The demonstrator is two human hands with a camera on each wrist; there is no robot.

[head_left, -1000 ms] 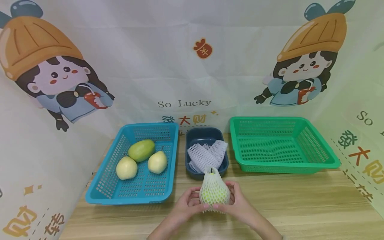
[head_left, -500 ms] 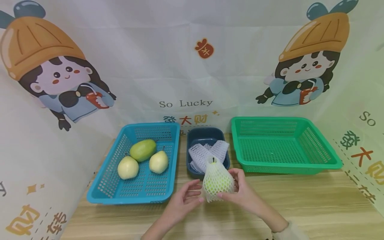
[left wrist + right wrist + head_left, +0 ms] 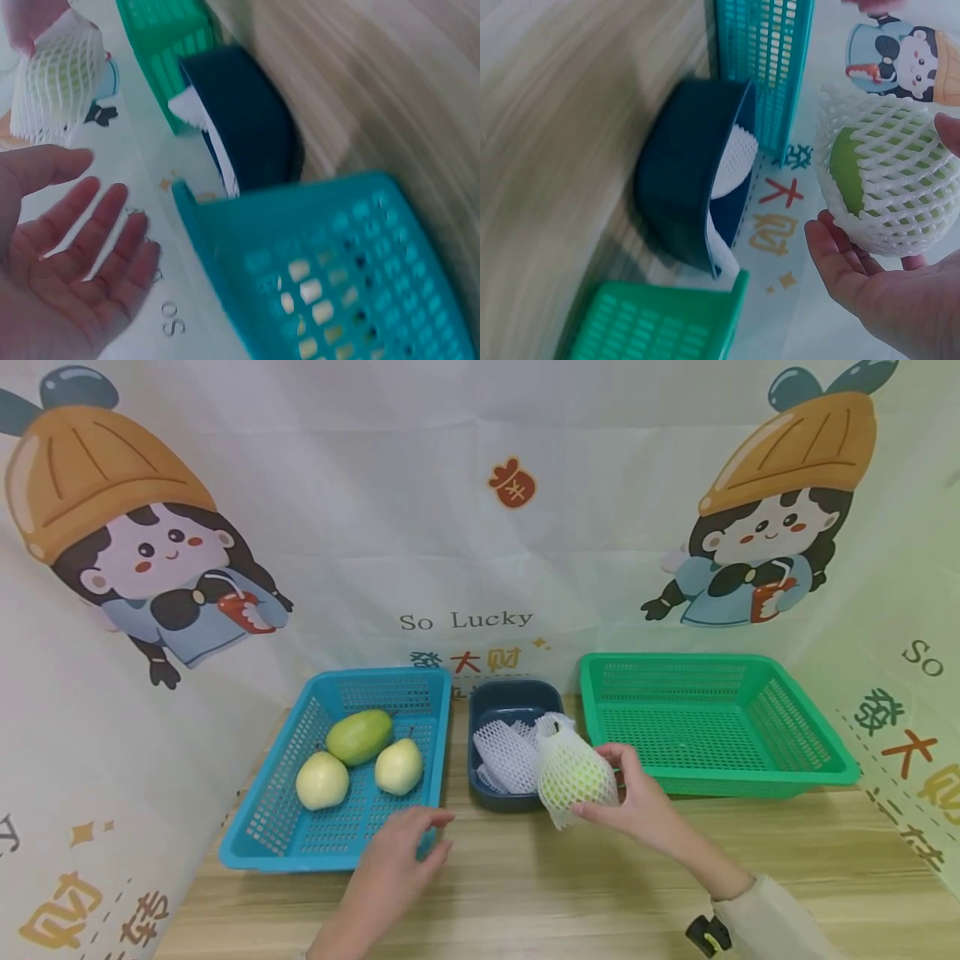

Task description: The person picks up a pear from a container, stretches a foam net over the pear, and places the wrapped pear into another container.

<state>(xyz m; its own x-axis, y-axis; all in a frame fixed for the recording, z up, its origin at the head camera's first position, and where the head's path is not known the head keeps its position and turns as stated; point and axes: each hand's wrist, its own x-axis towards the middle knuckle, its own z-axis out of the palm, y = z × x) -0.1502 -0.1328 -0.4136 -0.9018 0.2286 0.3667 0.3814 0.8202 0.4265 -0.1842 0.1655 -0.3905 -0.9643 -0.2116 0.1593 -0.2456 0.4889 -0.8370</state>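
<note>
- From my remote seat I saw that the hands had parted: half a second earlier the left hand (image 3: 393, 860) was just beside the netted fruit (image 3: 577, 772), and now it had drawn off toward the blue basket (image 3: 288, 862).
- The left hand held nothing, its fingers loosely bent; the left wrist view showed its palm bare.
- The right hand (image 3: 645, 802) alone gripped the fruit, thumb on the near side, fingers around the far side. It had carried it up and to the right, and the neck of the foam net now leaned left.
- I judged that the wrapping was in place and the work had turned to carrying, with everything hanging on that one grip.
- In my head view the fruit overlapped the right edge of the dark blue tub (image 3: 504, 804), yet the right wrist view showed it held apart from the tub.
- The near rim of the green basket (image 3: 750, 773) lay just beyond the right fingers, so I reckoned that edge needed clearance.
- I saw bare tabletop (image 3: 517, 893) between the hands, and an open floor inside the green basket.
</note>
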